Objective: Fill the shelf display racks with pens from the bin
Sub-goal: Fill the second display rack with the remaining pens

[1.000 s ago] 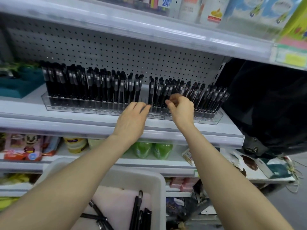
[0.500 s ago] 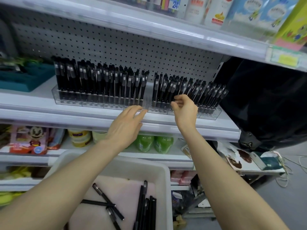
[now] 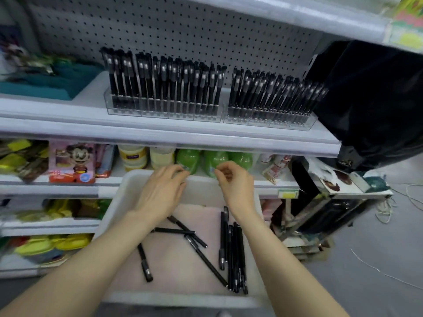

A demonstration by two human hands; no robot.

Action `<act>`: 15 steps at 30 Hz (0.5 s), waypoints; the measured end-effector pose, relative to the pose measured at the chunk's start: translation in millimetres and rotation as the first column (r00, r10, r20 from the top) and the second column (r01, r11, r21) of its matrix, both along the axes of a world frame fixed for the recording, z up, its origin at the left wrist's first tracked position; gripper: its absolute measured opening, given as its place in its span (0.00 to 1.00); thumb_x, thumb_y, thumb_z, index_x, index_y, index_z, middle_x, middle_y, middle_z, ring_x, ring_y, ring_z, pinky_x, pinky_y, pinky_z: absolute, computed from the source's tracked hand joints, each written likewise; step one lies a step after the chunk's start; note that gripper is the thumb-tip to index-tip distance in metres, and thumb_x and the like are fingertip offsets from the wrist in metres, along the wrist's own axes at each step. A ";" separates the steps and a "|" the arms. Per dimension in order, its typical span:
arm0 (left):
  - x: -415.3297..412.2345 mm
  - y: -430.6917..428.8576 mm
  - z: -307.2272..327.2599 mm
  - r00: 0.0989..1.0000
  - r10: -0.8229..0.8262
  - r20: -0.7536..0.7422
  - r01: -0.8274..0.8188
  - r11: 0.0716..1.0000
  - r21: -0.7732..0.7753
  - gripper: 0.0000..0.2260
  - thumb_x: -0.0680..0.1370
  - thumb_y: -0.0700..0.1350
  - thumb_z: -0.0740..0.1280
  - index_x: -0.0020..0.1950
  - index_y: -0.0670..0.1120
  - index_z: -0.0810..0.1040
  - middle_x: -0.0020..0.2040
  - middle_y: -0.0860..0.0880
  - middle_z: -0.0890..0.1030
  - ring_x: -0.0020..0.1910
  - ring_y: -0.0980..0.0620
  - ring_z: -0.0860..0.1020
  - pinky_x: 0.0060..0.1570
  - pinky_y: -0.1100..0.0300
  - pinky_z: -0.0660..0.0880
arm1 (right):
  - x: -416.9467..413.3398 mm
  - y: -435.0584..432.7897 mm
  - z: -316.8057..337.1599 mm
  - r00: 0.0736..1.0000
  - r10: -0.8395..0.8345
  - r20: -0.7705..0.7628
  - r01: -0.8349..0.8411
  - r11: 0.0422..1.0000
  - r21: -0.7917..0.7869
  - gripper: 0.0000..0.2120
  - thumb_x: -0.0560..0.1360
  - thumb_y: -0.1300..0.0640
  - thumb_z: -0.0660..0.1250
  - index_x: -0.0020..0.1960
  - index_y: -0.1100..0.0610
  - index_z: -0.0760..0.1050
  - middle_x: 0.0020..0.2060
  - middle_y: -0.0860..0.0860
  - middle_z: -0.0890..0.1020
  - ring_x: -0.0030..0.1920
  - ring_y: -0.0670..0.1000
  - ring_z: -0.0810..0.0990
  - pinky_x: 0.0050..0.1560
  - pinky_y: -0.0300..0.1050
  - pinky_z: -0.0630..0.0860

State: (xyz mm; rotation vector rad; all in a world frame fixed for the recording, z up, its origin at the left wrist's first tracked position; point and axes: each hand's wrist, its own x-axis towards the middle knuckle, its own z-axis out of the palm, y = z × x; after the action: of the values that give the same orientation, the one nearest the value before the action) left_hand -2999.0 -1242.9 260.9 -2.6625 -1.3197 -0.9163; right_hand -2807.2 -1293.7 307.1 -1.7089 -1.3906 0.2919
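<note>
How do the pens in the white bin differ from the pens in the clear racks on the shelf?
The pens in the bin lie flat and few, some crossed loosely; the pens in the racks stand nearly upright, many, in tight rows. The bin is white and opaque; the racks are clear. All the pens look black and alike.

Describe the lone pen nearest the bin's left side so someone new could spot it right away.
Find the white bin below the shelves, lined in pink. Near its left wall lies one black pen, apart from the crossed pens at centre and the tidy bundle on the right. It alone touches no other pen.
</note>
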 end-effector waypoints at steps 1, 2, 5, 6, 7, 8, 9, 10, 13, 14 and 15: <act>-2.6 -1.8 -4.8 1.000 0.002 -0.003 -0.002 1.000 -0.013 0.19 0.78 0.48 0.57 0.65 0.46 0.78 0.58 0.45 0.78 0.54 0.42 0.75 0.57 0.50 0.72 | -6.0 -5.7 -8.1 1.000 0.014 -0.004 -0.015 0.999 -0.052 0.02 0.75 0.58 0.70 0.45 0.53 0.80 0.36 0.45 0.82 0.38 0.44 0.80 0.41 0.39 0.76; -4.3 -2.8 -8.4 1.000 0.001 -0.002 -0.001 1.000 -0.019 0.20 0.78 0.48 0.56 0.67 0.46 0.77 0.58 0.45 0.77 0.55 0.42 0.74 0.58 0.49 0.71 | -11.7 -10.5 -15.6 0.999 0.043 -0.016 -0.045 0.993 -0.112 0.02 0.74 0.58 0.70 0.43 0.53 0.80 0.34 0.44 0.81 0.36 0.44 0.79 0.41 0.41 0.77; -6.3 -2.4 -14.0 0.999 -0.011 0.033 0.012 1.000 -0.015 0.20 0.78 0.45 0.57 0.68 0.46 0.76 0.57 0.44 0.77 0.56 0.42 0.73 0.62 0.50 0.68 | -25.6 -22.6 -35.9 0.984 0.180 0.015 -0.167 0.940 -0.298 0.01 0.72 0.57 0.73 0.42 0.53 0.81 0.33 0.45 0.81 0.35 0.44 0.78 0.41 0.39 0.76; -6.2 -1.8 -15.6 0.999 -0.015 0.048 0.015 1.000 -0.011 0.19 0.78 0.44 0.58 0.68 0.46 0.75 0.57 0.44 0.77 0.56 0.42 0.73 0.63 0.49 0.67 | -29.3 -25.9 -41.1 0.972 0.230 0.039 -0.204 0.917 -0.342 0.01 0.71 0.56 0.73 0.42 0.53 0.82 0.35 0.46 0.82 0.36 0.44 0.79 0.43 0.39 0.75; -5.9 -1.5 -16.7 0.998 -0.018 0.061 0.019 1.000 -0.009 0.19 0.77 0.42 0.59 0.68 0.46 0.75 0.57 0.44 0.77 0.56 0.42 0.73 0.64 0.48 0.67 | -32.4 -28.9 -44.6 0.958 0.279 0.062 -0.237 0.897 -0.373 0.01 0.71 0.56 0.73 0.42 0.53 0.82 0.37 0.47 0.83 0.38 0.45 0.79 0.44 0.39 0.75; -5.2 -1.4 -17.8 0.997 -0.020 0.074 0.020 1.000 -0.007 0.19 0.77 0.41 0.60 0.68 0.45 0.76 0.57 0.44 0.77 0.56 0.42 0.72 0.64 0.48 0.67 | -35.4 -31.1 -46.5 0.942 0.325 0.084 -0.269 0.880 -0.393 0.01 0.71 0.57 0.72 0.43 0.53 0.82 0.38 0.47 0.84 0.39 0.45 0.80 0.44 0.39 0.74; -4.4 -1.5 -18.6 0.996 -0.021 0.089 0.021 1.000 -0.005 0.19 0.77 0.40 0.61 0.68 0.45 0.76 0.57 0.43 0.77 0.56 0.43 0.72 0.64 0.47 0.67 | -38.5 -32.3 -48.1 0.923 0.370 0.107 -0.300 0.864 -0.405 0.02 0.71 0.57 0.72 0.43 0.53 0.83 0.39 0.48 0.84 0.40 0.46 0.80 0.44 0.39 0.74; -3.5 -2.0 -19.1 0.994 -0.019 0.104 0.020 1.000 -0.005 0.19 0.76 0.39 0.61 0.68 0.45 0.76 0.56 0.43 0.77 0.56 0.43 0.71 0.64 0.47 0.67 | -41.6 -32.6 -49.2 0.902 0.414 0.126 -0.331 0.847 -0.415 0.03 0.71 0.57 0.72 0.44 0.54 0.83 0.40 0.49 0.84 0.40 0.47 0.80 0.45 0.39 0.73; -1.8 -3.5 -18.8 0.992 -0.017 0.129 0.017 1.000 0.004 0.20 0.75 0.37 0.63 0.67 0.44 0.77 0.56 0.42 0.77 0.56 0.44 0.69 0.65 0.45 0.66 | -51.7 -31.3 -52.7 0.833 0.527 0.169 -0.408 0.792 -0.454 0.06 0.72 0.56 0.73 0.48 0.55 0.84 0.45 0.53 0.83 0.44 0.52 0.80 0.48 0.44 0.74; -1.7 -3.1 -19.1 0.992 -0.019 0.128 0.018 1.000 0.006 0.21 0.74 0.36 0.64 0.67 0.44 0.77 0.56 0.42 0.77 0.56 0.44 0.69 0.65 0.45 0.66 | -54.8 -30.5 -55.1 0.805 0.558 0.200 -0.424 0.778 -0.464 0.07 0.71 0.55 0.73 0.48 0.55 0.84 0.45 0.54 0.82 0.45 0.53 0.79 0.48 0.44 0.73; -1.9 -3.1 -18.9 0.992 -0.017 0.125 0.016 1.000 0.004 0.22 0.73 0.34 0.66 0.67 0.44 0.77 0.56 0.42 0.77 0.56 0.44 0.69 0.65 0.44 0.66 | -57.3 -29.7 -57.1 0.779 0.583 0.231 -0.435 0.767 -0.471 0.07 0.71 0.55 0.73 0.48 0.56 0.84 0.45 0.55 0.82 0.46 0.55 0.79 0.48 0.43 0.71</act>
State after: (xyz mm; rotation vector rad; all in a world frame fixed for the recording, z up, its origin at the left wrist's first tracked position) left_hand -3000.9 -1246.0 242.0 -2.6575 -1.3200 -1.1020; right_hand -2864.5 -1323.4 250.0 -1.7115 -2.2190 0.6249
